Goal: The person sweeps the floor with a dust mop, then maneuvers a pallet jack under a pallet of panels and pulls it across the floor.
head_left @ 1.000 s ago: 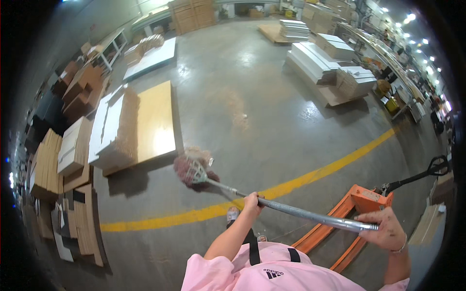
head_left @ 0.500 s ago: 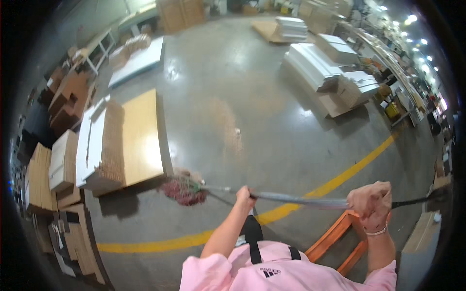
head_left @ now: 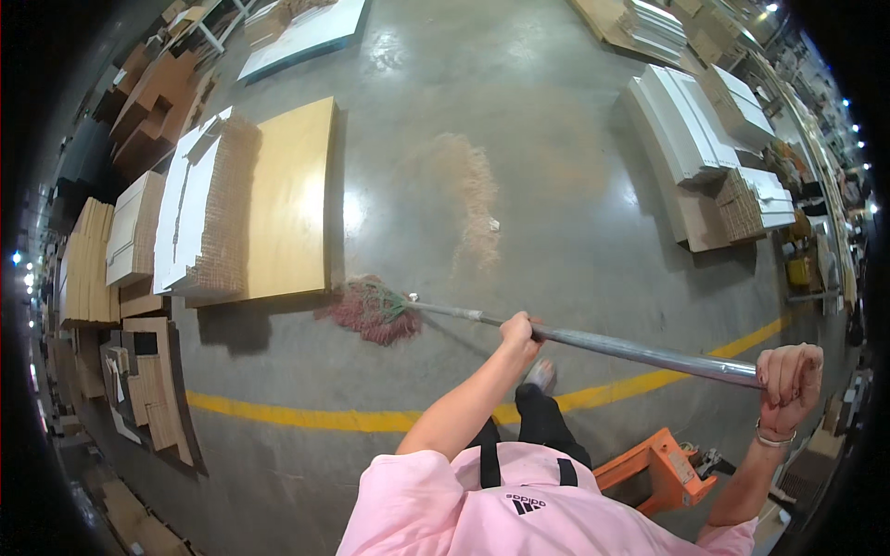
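A long-handled broom (head_left: 640,349) slants across the floor in front of me, its grey metal handle running from upper left to lower right. My left hand (head_left: 521,329) is wrapped round the lower part of the handle. At the handle's upper end, my right hand (head_left: 788,375) is closed round it, with a bracelet at the wrist. The reddish, bushy broom head (head_left: 375,310) rests on the floor beside the corner of a yellowish board (head_left: 290,195). A streak of light brown dust (head_left: 477,208) lies on the floor beyond the broom, with a small white scrap in it.
Stacked white and brown cardboard (head_left: 195,208) stands at the left by the board. White flat stacks (head_left: 686,130) sit at the right. An orange pallet jack (head_left: 663,468) stands close at my lower right. A yellow line (head_left: 306,413) curves across the floor.
The view has tilted downward and my body has moved, a foot now showing ahead. The broom head has shifted slightly up and right in view. Both hands keep hold of the handle.
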Motion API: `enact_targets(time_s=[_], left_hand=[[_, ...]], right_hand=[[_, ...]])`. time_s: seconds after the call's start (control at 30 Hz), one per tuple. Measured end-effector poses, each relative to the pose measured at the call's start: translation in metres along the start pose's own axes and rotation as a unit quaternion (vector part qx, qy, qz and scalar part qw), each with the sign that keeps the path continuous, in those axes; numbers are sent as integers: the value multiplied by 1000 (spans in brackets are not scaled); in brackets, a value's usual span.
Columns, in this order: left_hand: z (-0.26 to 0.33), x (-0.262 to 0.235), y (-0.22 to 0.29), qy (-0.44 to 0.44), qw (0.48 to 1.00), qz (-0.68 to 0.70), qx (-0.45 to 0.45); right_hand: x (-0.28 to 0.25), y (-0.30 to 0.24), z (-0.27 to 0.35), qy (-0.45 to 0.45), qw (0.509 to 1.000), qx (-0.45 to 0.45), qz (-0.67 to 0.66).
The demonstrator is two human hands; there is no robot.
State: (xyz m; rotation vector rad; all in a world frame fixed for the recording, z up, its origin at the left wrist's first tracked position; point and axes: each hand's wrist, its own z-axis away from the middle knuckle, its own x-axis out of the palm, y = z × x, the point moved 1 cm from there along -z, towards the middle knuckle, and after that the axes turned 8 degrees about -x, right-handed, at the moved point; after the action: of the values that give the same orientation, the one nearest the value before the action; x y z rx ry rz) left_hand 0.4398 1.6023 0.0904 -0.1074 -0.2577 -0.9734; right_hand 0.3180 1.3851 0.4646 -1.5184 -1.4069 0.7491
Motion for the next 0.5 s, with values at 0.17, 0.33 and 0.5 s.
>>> enact_targets(time_s=[0.17,0.33,0.5], left_hand=[[-63,86,52,6,999,4,48],[-126,175,125,21,994,-67,82],[-132,264,155,28,988,-33,150]], right_hand=[[-43,58,-78,-38,999,16,-23],[-79,130,-141,-10,999,15,-42],[-142,170,-211,6,999,-13,-52]])
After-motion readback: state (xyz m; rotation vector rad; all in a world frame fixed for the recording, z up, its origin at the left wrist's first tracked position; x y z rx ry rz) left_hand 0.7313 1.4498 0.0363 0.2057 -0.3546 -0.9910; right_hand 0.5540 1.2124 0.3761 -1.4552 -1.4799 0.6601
